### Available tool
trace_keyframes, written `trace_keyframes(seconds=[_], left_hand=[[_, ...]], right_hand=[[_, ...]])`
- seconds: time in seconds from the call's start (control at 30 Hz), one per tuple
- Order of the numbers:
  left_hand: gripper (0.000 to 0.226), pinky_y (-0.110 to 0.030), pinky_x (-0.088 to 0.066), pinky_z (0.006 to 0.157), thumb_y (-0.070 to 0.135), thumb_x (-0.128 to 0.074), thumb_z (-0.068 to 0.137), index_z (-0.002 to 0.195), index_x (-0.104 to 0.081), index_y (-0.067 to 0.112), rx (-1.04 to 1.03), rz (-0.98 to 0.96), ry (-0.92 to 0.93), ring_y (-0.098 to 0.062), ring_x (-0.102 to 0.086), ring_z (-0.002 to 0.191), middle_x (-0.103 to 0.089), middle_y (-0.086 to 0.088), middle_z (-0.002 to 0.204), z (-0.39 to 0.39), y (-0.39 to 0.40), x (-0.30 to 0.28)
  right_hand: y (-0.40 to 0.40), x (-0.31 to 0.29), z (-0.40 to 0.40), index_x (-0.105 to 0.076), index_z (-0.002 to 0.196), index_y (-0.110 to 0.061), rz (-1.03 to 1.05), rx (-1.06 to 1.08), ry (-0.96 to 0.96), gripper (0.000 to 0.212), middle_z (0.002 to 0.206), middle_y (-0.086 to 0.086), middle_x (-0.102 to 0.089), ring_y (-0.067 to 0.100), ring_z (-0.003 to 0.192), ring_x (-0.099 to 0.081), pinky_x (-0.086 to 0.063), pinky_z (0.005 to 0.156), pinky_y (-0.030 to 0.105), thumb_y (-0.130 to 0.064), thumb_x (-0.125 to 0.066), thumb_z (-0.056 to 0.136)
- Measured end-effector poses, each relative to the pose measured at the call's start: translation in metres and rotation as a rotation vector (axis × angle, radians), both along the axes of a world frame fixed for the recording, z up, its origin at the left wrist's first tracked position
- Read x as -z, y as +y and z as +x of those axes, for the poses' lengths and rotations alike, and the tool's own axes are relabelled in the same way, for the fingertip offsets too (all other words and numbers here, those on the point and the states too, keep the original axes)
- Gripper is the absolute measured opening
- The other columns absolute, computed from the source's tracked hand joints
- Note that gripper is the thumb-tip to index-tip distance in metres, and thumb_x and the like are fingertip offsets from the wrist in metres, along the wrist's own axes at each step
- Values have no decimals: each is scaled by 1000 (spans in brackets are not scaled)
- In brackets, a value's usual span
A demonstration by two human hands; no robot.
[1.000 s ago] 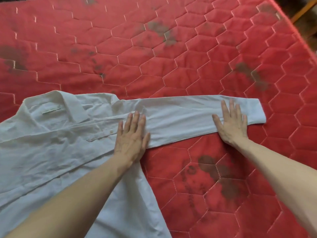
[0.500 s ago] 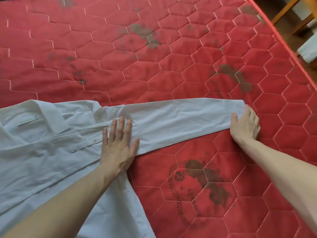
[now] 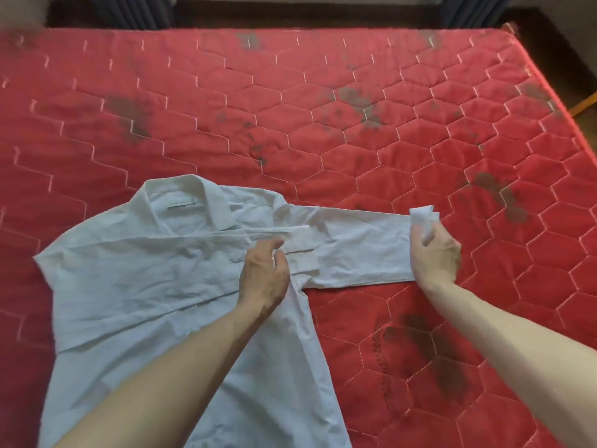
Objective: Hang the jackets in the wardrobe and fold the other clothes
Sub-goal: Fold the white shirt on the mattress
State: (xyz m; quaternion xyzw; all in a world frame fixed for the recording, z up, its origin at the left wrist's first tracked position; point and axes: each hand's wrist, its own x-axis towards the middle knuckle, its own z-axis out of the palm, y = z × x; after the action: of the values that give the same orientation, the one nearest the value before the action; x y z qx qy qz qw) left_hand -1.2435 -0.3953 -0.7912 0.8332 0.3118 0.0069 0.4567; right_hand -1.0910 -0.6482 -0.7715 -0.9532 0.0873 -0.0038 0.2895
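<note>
A white collared shirt point(image 3: 145, 279) lies front up on the red quilted mattress point(image 3: 323, 108), collar toward the far side. Its right sleeve point(image 3: 361, 250) stretches out to the right. My right hand point(image 3: 436, 257) grips the cuff end of that sleeve, lifted and bunched above my fingers. My left hand point(image 3: 263, 276) rests at the shoulder seam where the sleeve meets the body, fingers loosely curled, thumb and fingers by the pocket edge; whether it pinches fabric is unclear.
The mattress has dark stains and a printed emblem point(image 3: 420, 350) near me on the right. Its right edge point(image 3: 549, 92) drops to a wooden floor. Dark curtains and a dark headboard strip point(image 3: 290, 14) run along the far side.
My right hand went from pressing flat on the sleeve to gripping the cuff and lifting it. My left hand's flat fingers have curled at the shoulder. The camera has pulled back.
</note>
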Motion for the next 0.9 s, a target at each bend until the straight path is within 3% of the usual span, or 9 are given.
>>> trace_keyframes(seconds=[0.1,0.2,0.27,0.33,0.47,0.57,0.7,0.8,0.9], left_hand=[[32,-39,-53,98,27,-47,102,113,-75,19,-178,-207,52,-20,-69,103,-75,1,109,-23,37,-12],[25,-36,-55,84,22,-52,103,102,-73,8,-406,-555,59,-18,-69,83,-73,-5,95,-47,77,-21],[22,-31,-55,81,22,-51,105,104,-66,5,-528,-788,104,-22,-69,84,-71,-10,97,-65,106,-30],[30,-34,-58,85,31,-51,106,111,-65,5,-525,-866,125,-23,-72,90,-73,-11,102,-85,135,-34],[53,-37,-59,93,57,-55,101,121,-63,10,-471,-869,114,-24,-72,106,-73,-10,116,-127,184,-37],[68,-41,-58,99,70,-63,89,123,-64,11,-443,-938,78,-23,-73,106,-74,-8,116,-150,206,-44],[45,-34,-61,74,51,-66,96,109,-73,9,-425,-898,79,-24,-72,87,-74,-9,92,-165,226,-49],[28,-34,-58,68,35,-59,98,97,-69,9,-526,-684,120,-23,-69,72,-70,-11,83,-172,246,-40],[40,-37,-53,77,42,-47,102,100,-68,9,-554,-513,88,-23,-65,82,-68,-8,95,-182,264,-36]], right_hand=[[94,-6,-43,-48,73,-13,39,-136,59,42,65,5,-50,38,75,-58,-33,65,37,-40,-48,106],[181,-13,-95,-55,82,-14,79,-298,85,42,73,5,-56,34,76,-57,-36,67,36,-45,-43,109],[229,-19,-127,-52,83,-16,85,-401,79,45,78,9,-61,35,77,-57,-37,68,37,-48,-38,110],[267,-21,-152,-52,83,-15,116,-481,59,42,84,13,-66,37,82,-60,-37,68,38,-44,-40,110],[321,-20,-197,-50,80,-15,180,-622,11,34,75,5,-59,32,73,-58,-45,64,42,-33,-47,109],[349,-18,-227,-50,82,-17,229,-751,40,24,73,-3,-53,23,69,-54,-46,64,41,-25,-52,104],[375,-6,-259,-60,98,-13,232,-980,136,7,85,-3,-55,17,77,-54,-44,70,35,-19,-56,99],[381,3,-275,-62,126,-20,264,-1067,227,37,98,0,-61,16,84,-61,-51,76,34,-17,-65,89],[376,9,-284,-43,151,-29,254,-1120,200,62,118,-8,-58,7,97,-59,-54,83,29,-26,-66,93]])
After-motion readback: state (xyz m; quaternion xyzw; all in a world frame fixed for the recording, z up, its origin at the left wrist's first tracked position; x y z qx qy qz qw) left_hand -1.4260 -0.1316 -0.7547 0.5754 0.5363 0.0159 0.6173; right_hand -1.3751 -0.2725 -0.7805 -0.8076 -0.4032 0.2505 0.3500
